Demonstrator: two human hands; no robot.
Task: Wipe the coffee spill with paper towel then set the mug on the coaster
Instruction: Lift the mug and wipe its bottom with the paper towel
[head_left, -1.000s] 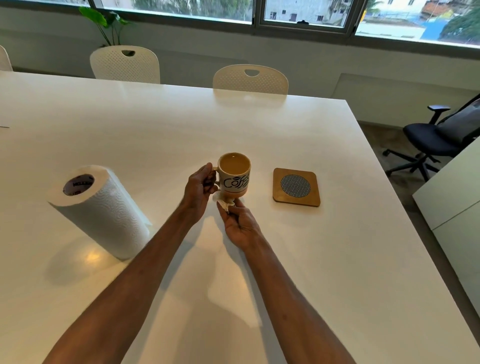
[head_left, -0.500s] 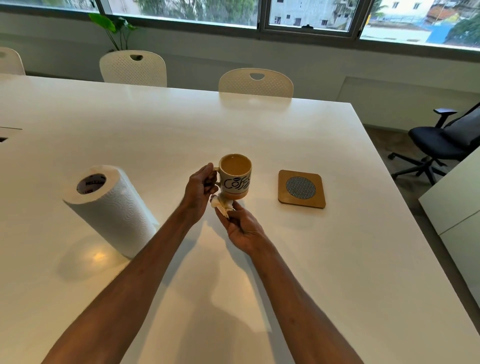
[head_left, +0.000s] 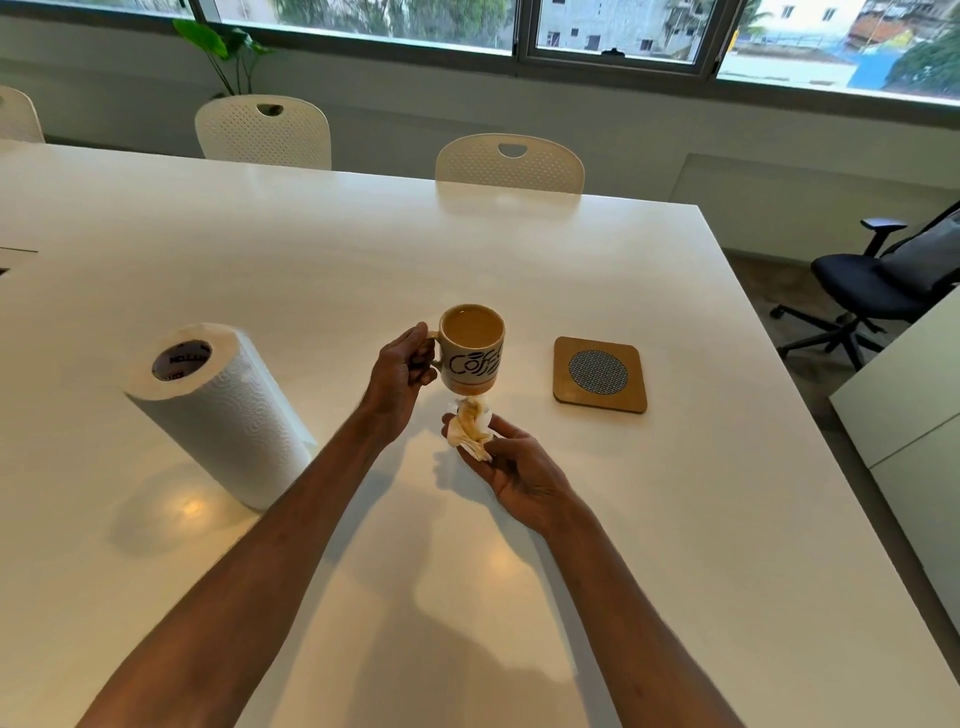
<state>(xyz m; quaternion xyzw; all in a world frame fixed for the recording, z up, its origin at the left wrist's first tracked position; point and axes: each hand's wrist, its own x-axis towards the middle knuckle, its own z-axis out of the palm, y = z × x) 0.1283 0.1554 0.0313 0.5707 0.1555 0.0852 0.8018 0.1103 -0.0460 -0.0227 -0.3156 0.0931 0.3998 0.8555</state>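
My left hand (head_left: 400, 375) grips the handle of a cream mug (head_left: 471, 349) with dark lettering, holding it upright above the white table (head_left: 311, 260); coffee fills it. Just below the mug's base, my right hand (head_left: 511, 473) holds a crumpled, coffee-stained paper towel wad (head_left: 469, 428) that touches the underside of the mug. A square wooden coaster (head_left: 600, 374) with a round mesh centre lies on the table to the right of the mug, apart from both hands.
A paper towel roll (head_left: 218, 405) stands at the left of my left arm. Two cream chairs (head_left: 509, 163) sit along the far table edge. A black office chair (head_left: 878, 286) and a white cabinet (head_left: 914, 415) are beyond the table's right edge.
The mug has stayed lifted in my left hand. My right hand has drawn the stained wad slightly down and toward me, so more of it shows. The head camera shifted a little.
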